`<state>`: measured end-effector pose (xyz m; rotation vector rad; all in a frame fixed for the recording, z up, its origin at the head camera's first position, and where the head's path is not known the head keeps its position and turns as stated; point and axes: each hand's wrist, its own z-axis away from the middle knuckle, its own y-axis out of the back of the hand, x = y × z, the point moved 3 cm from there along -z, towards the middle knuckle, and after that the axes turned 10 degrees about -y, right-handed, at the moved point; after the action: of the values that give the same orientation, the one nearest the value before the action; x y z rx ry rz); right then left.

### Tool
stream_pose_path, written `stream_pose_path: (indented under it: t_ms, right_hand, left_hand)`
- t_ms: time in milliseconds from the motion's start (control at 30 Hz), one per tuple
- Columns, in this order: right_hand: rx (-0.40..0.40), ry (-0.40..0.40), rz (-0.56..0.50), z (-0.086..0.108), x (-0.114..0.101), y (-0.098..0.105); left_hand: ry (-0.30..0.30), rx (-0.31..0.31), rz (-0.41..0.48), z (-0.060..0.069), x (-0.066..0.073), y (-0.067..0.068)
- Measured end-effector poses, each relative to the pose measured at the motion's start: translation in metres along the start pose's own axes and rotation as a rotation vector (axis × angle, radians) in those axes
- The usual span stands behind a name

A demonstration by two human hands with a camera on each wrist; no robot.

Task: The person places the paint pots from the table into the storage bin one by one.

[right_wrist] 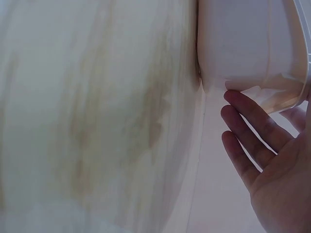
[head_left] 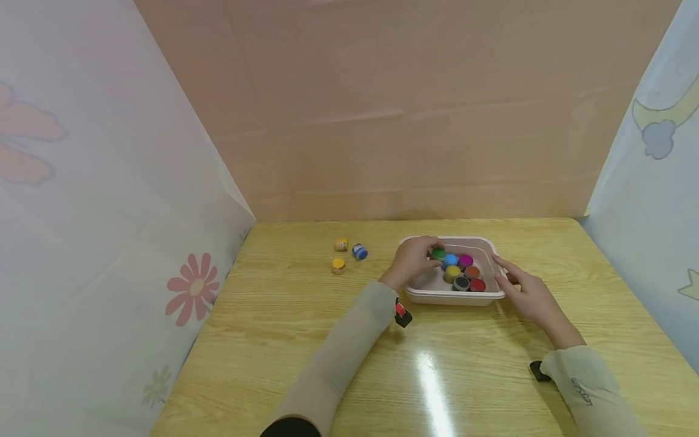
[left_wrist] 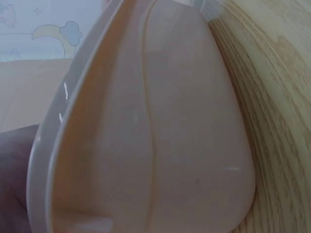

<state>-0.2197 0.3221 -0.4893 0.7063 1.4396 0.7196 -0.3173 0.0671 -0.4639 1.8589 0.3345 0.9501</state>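
The left hand (head_left: 413,261) reaches over the near-left rim, its thumb and fingers pinching the green jar (head_left: 438,254) inside the pale pink tub (head_left: 453,298). The right hand (head_left: 526,295) rests fairly straight fingers against the tub's right end. Beside the green jar sit blue, magenta, orange-brown, yellow, black and red jars (head_left: 477,285). Left of the tub, two yellow-lidded jars (head_left: 338,266) and a tilted blue jar (head_left: 360,252) stand apart on the wood-grain surface (head_left: 273,340).

From here I see jars (head_left: 451,274) in the tray (head_left: 450,298) on the tabletop (head_left: 273,315), three loose jars (head_left: 338,266) to its left.
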Motion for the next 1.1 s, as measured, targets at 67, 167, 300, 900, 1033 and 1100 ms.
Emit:
stream_pose_path:
  t_ms: [67,167,300,900,1033,1100]
  right_hand:
    - [-0.003,-0.003,0.004,0.0,0.0,-0.001]
    - [-0.006,-0.004,0.006,-0.001,0.001,-0.001]
    - [-0.008,-0.007,0.004,-0.001,0.001,-0.002]
    - [0.008,-0.003,0.021,-0.001,-0.001,-0.001]
    - [-0.003,-0.011,0.021,-0.001,-0.001,-0.001]
    - [-0.007,-0.014,0.024,-0.001,-0.002,-0.001]
  left_hand:
    - [0.003,-0.012,-0.005,-0.002,0.0,-0.002]
    - [0.019,-0.027,-0.002,-0.006,-0.002,-0.004]
    - [0.035,-0.052,-0.002,-0.011,-0.003,-0.006]
    - [0.003,-0.147,-0.101,-0.021,-0.009,-0.012]
    - [0.006,-0.161,-0.088,-0.019,-0.009,-0.013]
    - [-0.005,-0.166,-0.105,-0.019,-0.008,-0.014]
